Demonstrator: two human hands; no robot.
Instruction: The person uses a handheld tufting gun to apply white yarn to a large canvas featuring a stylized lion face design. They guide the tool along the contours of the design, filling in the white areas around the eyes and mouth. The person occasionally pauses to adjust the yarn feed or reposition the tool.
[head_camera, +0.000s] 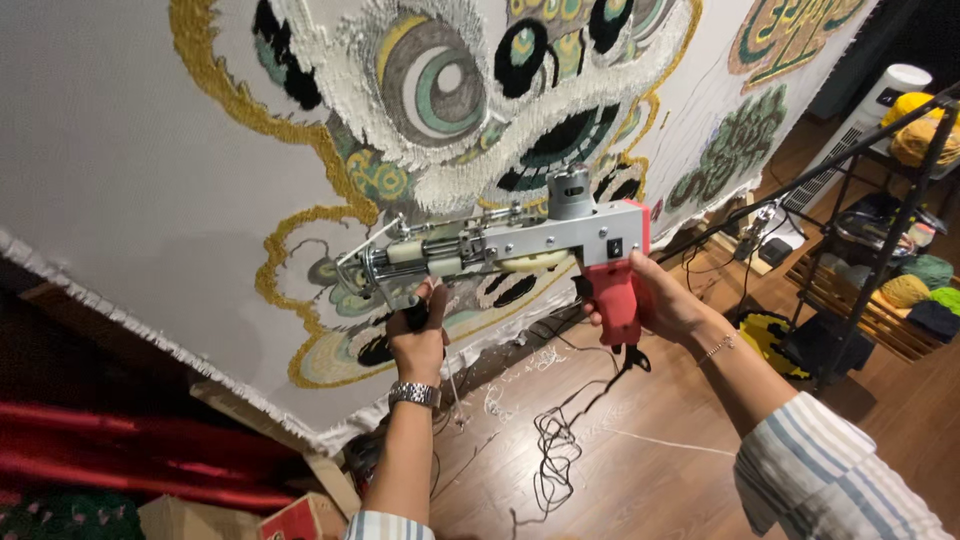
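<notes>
Striped sleeves sit closest, low in view. Left hand is wrapped tight on the front handle under the tufting gun; right hand is closed round its red back handle. Gun lies sideways, tip pointing left at the cloth w/ a yarn picture. Cloth's bottom edge slants just below; wood floor has room, w/ a black cord on it.
</notes>
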